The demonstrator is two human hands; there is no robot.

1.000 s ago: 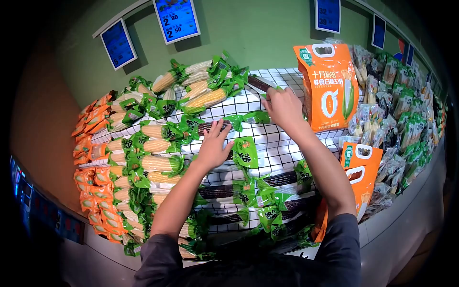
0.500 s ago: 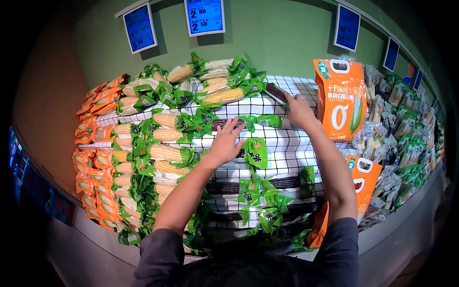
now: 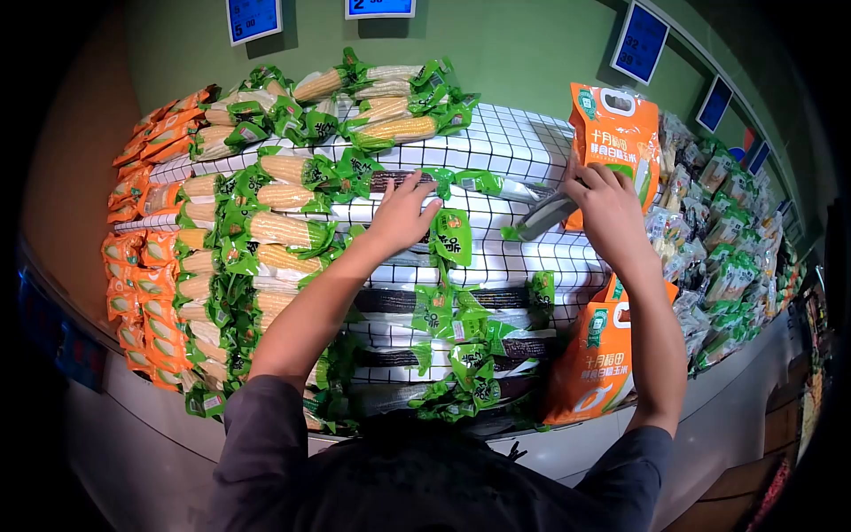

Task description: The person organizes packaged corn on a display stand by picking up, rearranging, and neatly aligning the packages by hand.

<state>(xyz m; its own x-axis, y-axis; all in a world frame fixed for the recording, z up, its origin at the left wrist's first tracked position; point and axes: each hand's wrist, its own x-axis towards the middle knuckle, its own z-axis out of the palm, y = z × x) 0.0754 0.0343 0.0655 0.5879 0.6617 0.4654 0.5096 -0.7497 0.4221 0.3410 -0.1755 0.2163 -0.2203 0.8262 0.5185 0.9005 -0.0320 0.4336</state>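
Observation:
My left hand lies with its fingers apart on a vacuum-packed dark purple corn cob in a green-ended wrapper. Off to the right, the fingers of my right hand are closed around one end of another packed corn cob. That pack is tilted, with its green end pointing down to the left, and it is somewhat blurred. Just behind my right hand stands an orange carry bag with a corn picture. Between my hands, a green-ended pack rests on the checked cloth.
Packs of pale corn fill the left, beside small orange packs. More dark corn packs lie nearer me. A second orange bag stands by my right forearm. Clear-wrapped packs are heaped at right, below price screens.
My right hand has moved right and nearer me, swinging the held corn pack round to point down-left. My left hand stays on the dark corn. The view has tilted down.

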